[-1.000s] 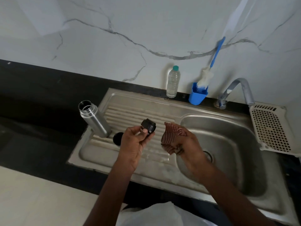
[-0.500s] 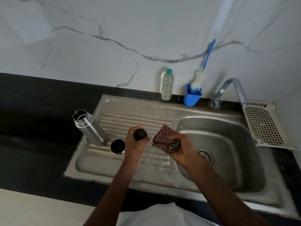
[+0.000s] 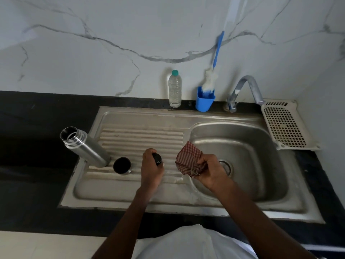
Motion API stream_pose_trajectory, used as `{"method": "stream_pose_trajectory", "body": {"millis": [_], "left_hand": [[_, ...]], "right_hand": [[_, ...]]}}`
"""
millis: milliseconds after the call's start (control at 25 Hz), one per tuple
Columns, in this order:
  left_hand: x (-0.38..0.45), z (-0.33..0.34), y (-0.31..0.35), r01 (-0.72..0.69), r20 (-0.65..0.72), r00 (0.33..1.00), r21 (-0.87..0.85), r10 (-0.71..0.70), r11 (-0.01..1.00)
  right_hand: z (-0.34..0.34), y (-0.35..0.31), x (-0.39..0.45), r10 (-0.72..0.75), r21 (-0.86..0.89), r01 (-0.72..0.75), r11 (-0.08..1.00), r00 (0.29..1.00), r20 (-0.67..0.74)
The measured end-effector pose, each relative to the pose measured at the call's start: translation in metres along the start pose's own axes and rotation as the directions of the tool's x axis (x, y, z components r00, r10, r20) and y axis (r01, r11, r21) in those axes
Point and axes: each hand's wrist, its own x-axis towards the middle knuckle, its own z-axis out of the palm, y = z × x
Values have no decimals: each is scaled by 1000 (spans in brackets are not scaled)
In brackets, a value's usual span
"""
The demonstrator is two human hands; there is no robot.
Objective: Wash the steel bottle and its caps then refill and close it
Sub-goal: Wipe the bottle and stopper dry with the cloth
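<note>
Lowered toward the drainboard, the left hand has its fingers curled round the small black cap. Right hand fingers pinch the checked cloth. Risk: a wet cap slipping from the fingers into the sink basin.

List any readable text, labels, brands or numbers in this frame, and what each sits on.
None readable.
Clear plastic bottle: no label visible.
Steel bottle: bare metal, no marking visible.
Small black cap in the left hand: a pale glint on it, too small to tell if it is print.
Checked cloth in the right hand: pattern only.
Blue holder: plain.
</note>
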Motion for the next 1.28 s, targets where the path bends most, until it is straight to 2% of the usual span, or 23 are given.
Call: {"method": "stream_pose_trajectory", "body": {"millis": [160, 320, 400, 480, 600, 720, 760, 800, 880, 920, 1000, 1120, 1160, 1200, 1280], "left_hand": [[-12, -6, 10, -58, -61, 996, 88, 63, 994], [-42, 2, 50, -198, -183, 964, -17, 192, 980], [-53, 15, 75, -120, -127, 987, -181, 98, 976], [-59, 31, 101, 50, 26, 999, -308, -44, 950], [-62, 55, 145, 215, 262, 958, -402, -114, 890], [-55, 91, 192, 121, 189, 980, -315, -63, 941], [-52, 105, 210, 132, 219, 974, -316, -63, 940], [-47, 121, 232, 237, 328, 938, -373, -112, 897], [-35, 154, 274, 544, 574, 785, -455, -235, 705], [-30, 170, 293, 640, 651, 716, -468, -252, 610], [-23, 206, 321, 681, 709, 668, -460, -226, 570], [-12, 257, 348, 704, 741, 643, -469, -197, 533], [-8, 274, 355, 709, 752, 630, -457, -193, 537], [-4, 288, 364, 696, 757, 627, -438, -184, 569], [2, 315, 378, 623, 731, 658, -391, -183, 678]], "right_hand": [[-14, -12, -5, 35, 39, -37, 999, 998, 57], [-34, -28, -4, 31, -11, -31, 999, 997, 72], [-44, -38, -3, 23, -6, -23, 1000, 993, 112], [-58, -50, 1, 1, 3, -2, 1000, 991, 134], [-92, -75, 13, -95, 27, 93, 995, 988, 121], [-124, -97, 23, -345, -36, 348, 937, 936, 75], [-134, -104, 23, -454, -87, 456, 886, 890, 43], [-147, -114, 23, -562, -170, 558, 812, 826, 26], [-171, -135, 23, -719, -411, 682, 604, 690, 88], [-184, -147, 25, -760, -511, 708, 487, 632, 151], [-212, -178, 30, -816, -613, 744, 268, 513, 266], [-251, -232, 47, -845, -611, 791, -34, 303, 440], [-264, -248, 57, -845, -637, 766, -89, 281, 456], [-277, -262, 70, -847, -682, 723, -110, 291, 445], [-300, -280, 94, -850, -760, 629, -164, 301, 432]]}}
